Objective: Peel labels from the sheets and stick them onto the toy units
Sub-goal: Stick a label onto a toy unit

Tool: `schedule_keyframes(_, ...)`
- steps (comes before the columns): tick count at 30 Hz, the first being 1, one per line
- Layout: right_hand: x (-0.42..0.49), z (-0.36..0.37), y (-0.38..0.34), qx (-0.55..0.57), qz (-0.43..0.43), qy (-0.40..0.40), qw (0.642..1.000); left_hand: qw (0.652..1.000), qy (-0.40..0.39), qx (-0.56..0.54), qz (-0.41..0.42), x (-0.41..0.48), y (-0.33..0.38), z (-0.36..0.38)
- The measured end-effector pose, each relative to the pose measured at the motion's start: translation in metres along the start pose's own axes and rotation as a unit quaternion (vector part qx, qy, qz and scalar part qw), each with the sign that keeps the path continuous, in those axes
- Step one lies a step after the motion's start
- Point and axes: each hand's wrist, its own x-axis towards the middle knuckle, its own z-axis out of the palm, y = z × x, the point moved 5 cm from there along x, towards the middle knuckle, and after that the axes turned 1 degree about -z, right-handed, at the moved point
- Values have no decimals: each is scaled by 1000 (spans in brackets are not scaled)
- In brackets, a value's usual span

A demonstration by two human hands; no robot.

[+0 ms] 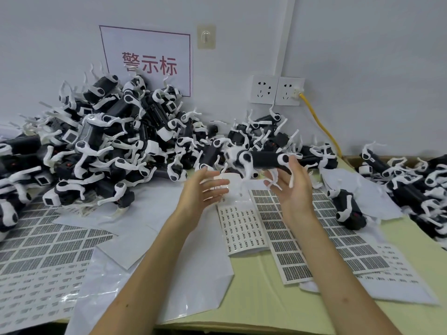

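Both hands are lifted over the label sheet [242, 228] that lies mid-desk, and one toy [263, 159] is up in the air just above and beyond that sheet, blurred. The right hand [294, 189] is released, palm turned inward, fingers straight and spread, with the toy's rear end at its fingertips. Whether the toy is propped there or loose in the air cannot be told. The left hand [205, 189] is also released and holds nothing, its fingers relaxed, hovering left of the toy above the sheet's far end. A second sheet of denser labels [268, 221] lies touching the first on its right. A big heap of toys [108, 141] rises to the far left of the sheet, a smaller heap [423, 184] lies well off to its right, and a lone toy [348, 209] sits between that heap and the sheet on the desk [254, 298]. This looks like the step of fetching a unit for labelling — nothing is peeled yet. The next move calls for a firm grasp on the toy's body, not its thin white legs, and then a fingertip pinch to lift one label's edge from the sheet below.
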Motion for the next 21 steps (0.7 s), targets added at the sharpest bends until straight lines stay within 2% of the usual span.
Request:
schedule_keyframes(3, -2, 8, 6, -70, 3, -41, 997, 992, -116, 13, -47, -3, -5, 18)
schedule_keyframes(6, -7, 13, 8, -119, -9, -50, 992, 965, -230, 120, -33, -14, -11, 34)
schedule_keyframes(8, -10, 15, 9, -143, -9, -57, 988, 954, -260, 147, -16, -20, -13, 38)
schedule_keyframes(13, -12, 18, 9, -201, -41, -71, 976, 971, -201, 130, 7, -20, -7, 35)
schedule_keyframes(18, -10, 11, 2, -184, -58, -34, 981, 988, -125, 88, 25, -12, -5, 26)
schedule_keyframes(21, -11, 16, 3, -172, -35, -94, 980, 991, -102, 78, 30, -9, -8, 24)
